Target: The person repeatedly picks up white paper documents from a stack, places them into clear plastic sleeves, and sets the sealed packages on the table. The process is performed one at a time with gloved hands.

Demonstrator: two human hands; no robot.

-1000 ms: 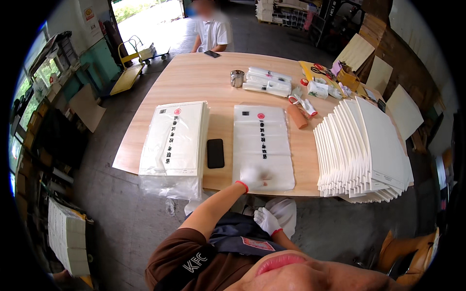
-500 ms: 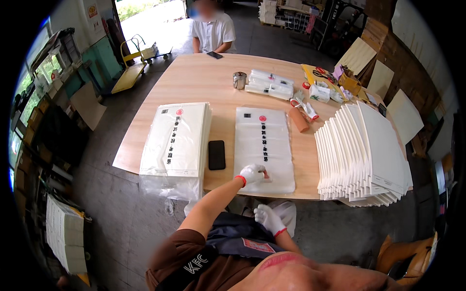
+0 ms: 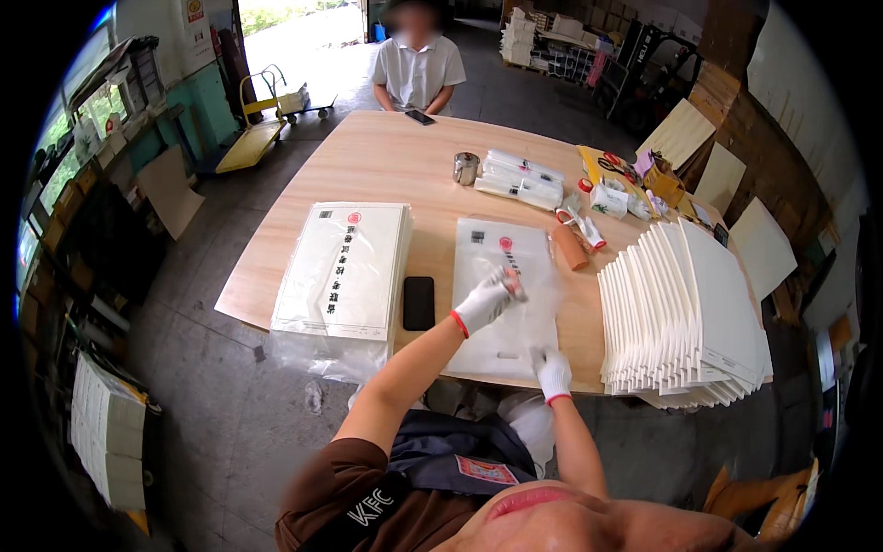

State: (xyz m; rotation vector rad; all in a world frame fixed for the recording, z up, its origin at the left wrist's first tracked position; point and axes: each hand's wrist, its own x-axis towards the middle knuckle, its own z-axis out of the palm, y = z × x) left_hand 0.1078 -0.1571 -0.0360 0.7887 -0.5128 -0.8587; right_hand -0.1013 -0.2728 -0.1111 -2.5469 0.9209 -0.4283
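Note:
A pile of clear plastic bags with a printed red mark (image 3: 501,345) lies on the wooden table (image 3: 386,161) in front of me. My left hand (image 3: 485,302), in a white glove, pinches the top bag near its middle and lifts it, so the film blurs. My gloved right hand (image 3: 553,371) rests on the near end of the same pile at the table's edge. Its grip is too small to make out.
A thicker stack of printed bags (image 3: 345,271) lies to the left, with a black phone (image 3: 418,302) beside it. Fanned white cardboard sheets (image 3: 685,313) fill the right. A brown roll (image 3: 570,248), metal cup (image 3: 465,168) and white packs (image 3: 520,178) sit farther back. A person (image 3: 418,69) sits opposite.
My left hand has moved from the pile's near edge up to its middle and raised the top bag. My right hand has come up from my lap onto the pile's near end.

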